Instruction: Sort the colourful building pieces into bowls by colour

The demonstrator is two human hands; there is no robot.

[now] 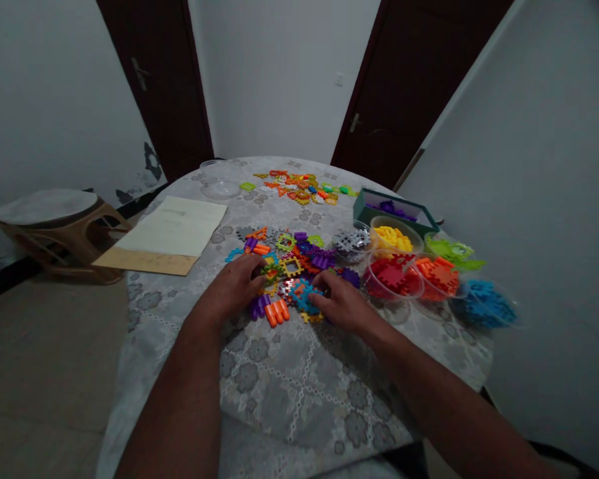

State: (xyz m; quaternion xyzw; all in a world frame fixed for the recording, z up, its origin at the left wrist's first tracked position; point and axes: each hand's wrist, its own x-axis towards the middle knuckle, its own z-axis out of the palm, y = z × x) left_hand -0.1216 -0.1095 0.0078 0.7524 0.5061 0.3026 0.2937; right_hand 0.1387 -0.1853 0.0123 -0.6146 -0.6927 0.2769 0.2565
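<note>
A pile of colourful plastic interlocking pieces (299, 263) lies on the patterned tablecloth (289, 372). My left hand (237, 285) rests on the pile's left edge, fingers curled on a green and yellow piece (272, 271). My right hand (342, 303) sits at the pile's right side, its fingers pinched on a blue piece (303, 296). Orange pegs (277, 311) and purple pegs (258, 306) lie just below, between the hands.
Clear tubs to the right hold yellow (392, 238), red (393, 276), orange (439, 274), grey (352, 241) and blue pieces (484, 303). A green box (394, 207), a far pile of pieces (302, 187), papers (172, 229), an empty clear bowl (220, 189) and a stool (54, 223) stand around.
</note>
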